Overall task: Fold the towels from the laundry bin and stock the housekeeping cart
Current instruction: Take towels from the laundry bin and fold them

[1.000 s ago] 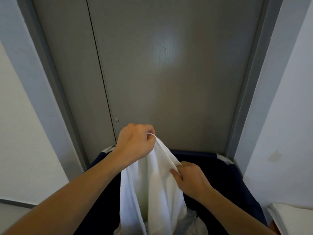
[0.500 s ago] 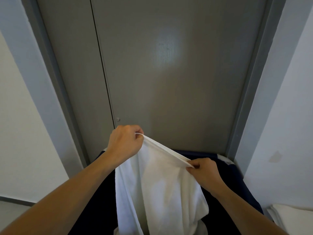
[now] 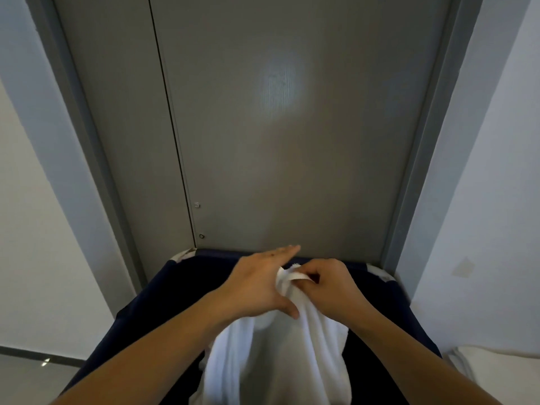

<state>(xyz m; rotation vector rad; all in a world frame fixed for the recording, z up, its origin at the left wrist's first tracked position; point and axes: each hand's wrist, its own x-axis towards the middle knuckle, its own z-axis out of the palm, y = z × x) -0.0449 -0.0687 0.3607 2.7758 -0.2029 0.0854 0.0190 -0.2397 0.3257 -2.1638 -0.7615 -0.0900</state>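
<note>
A white towel [image 3: 280,355] hangs over the dark blue laundry bin [image 3: 181,285], its top edge bunched between both hands. My right hand [image 3: 330,285] pinches the hem at the towel's top with curled fingers. My left hand [image 3: 260,285] lies against the towel from the left, fingers stretched straight toward the door and thumb pressed on the cloth. The towel's lower part runs out of view at the bottom.
A grey double door [image 3: 277,127] in a grey frame stands directly behind the bin. White walls flank it on both sides. A stack of white folded linen [image 3: 496,366] shows at the lower right edge. Grey floor [image 3: 32,381] lies at the lower left.
The hands were apart, stretching the towel's top edge. They have come together and lower, bringing the two ends of the edge into one bunch. My left fingers have straightened.
</note>
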